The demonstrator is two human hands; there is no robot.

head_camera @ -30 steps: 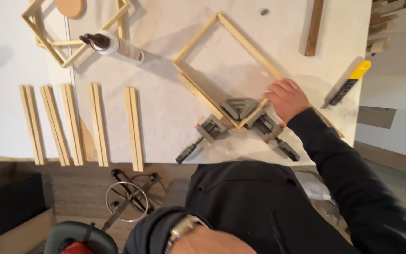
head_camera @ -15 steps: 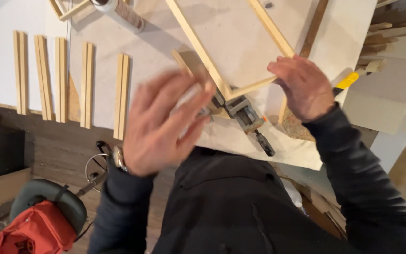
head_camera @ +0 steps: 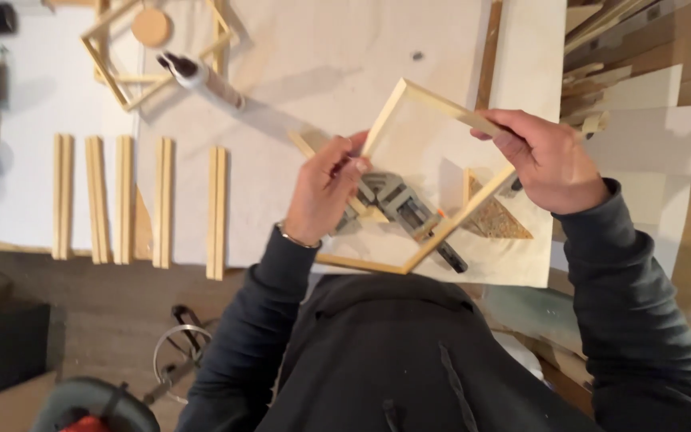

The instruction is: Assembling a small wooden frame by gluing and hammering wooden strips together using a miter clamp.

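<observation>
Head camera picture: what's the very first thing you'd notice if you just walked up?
The square wooden frame lifted over the middle of the table, with the left hand on its left side and the right hand on its right corner. Below it lies a grey corner clamp. At the left, wooden strips lie in a neat row.

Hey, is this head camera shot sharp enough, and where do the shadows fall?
Head view: mostly sharp; the wooden frame and both hands, left hand and right hand, show crisp edges. A soft shadow trails the glue bottle to its right; no glare.
</observation>
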